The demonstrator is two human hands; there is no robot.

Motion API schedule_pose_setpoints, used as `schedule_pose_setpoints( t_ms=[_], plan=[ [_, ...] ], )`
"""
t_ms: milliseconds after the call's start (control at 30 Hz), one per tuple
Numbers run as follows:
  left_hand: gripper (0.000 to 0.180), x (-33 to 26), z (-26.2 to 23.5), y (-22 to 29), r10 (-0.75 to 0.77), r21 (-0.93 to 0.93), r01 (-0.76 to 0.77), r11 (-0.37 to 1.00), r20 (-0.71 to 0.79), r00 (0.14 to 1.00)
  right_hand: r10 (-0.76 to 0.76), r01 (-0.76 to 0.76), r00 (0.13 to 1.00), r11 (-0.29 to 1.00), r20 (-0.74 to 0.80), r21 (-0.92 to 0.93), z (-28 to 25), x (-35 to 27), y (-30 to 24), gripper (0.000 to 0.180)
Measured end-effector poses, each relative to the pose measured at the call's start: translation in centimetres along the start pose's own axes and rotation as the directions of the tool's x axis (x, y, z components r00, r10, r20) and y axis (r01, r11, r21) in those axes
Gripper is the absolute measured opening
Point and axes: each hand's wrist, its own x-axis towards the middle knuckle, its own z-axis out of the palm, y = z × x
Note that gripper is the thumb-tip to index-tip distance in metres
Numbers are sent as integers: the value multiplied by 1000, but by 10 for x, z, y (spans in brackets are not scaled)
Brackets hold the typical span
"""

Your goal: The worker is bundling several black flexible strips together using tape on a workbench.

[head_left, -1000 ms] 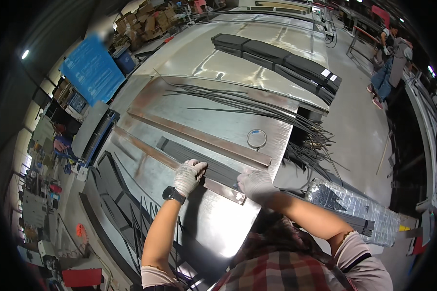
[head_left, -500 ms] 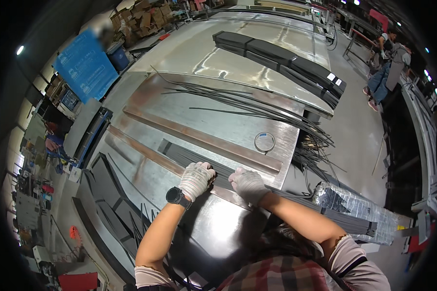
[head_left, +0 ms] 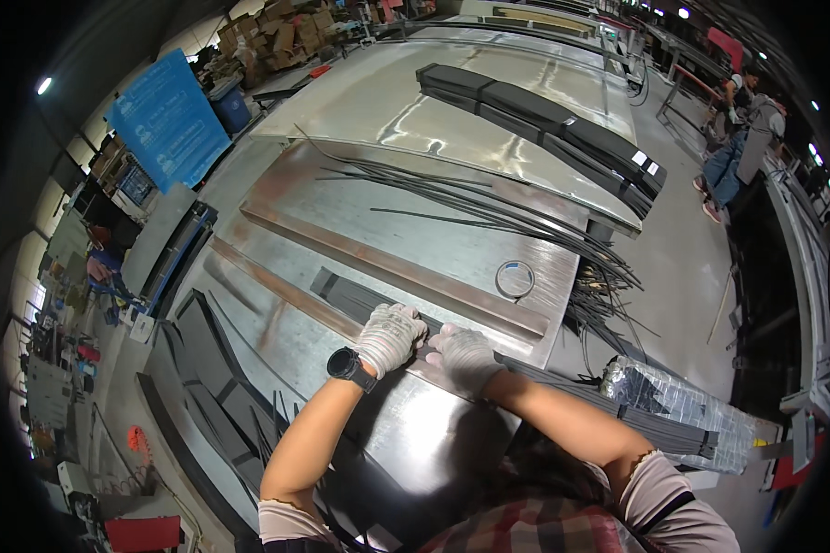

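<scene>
A long bundle of thin dark grey strips lies in a channel between two rust-brown metal bars on the steel table. My left hand, in a whitish knit glove, is closed over the middle of this bundle. Close on its right, my gloved right hand has its fingers curled at the same bundle. The fingertips of both hands nearly meet, and whatever lies between them is hidden. Past my right wrist the strips run on toward a tied end. A roll of tape rests beyond the far metal bar.
Loose dark rods lie across the table's far part and overhang its right edge. Bound dark bundles lie on the sheet stack behind, others at left. A plastic-wrapped package is at right. Two people stand far right.
My right hand has come closer to my left hand along the bundle. The view has shifted slightly; the bundle and bars otherwise appear unmoved.
</scene>
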Motion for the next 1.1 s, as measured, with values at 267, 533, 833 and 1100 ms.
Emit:
schedule_pose_setpoints(
  t_ms=[267,533,833,1100],
  plan=[
    [20,-22,12,-40,-288,-277,201,940,-324,901,138,-180,957,972,256,149,-28,22,-2,29],
    [23,-25,33,-43,-144,-229,82,970,-266,953,24,-29,994,999,110,39,-16,15,0,30],
    [17,-15,23,-41,-189,-160,163,974,-166,968,78,-105,962,990,261,91,-26,36,6,27],
    [13,-15,9,-42,-186,-223,132,966,-243,952,-7,-27,983,983,183,181,-26,39,-2,29]
  ],
)
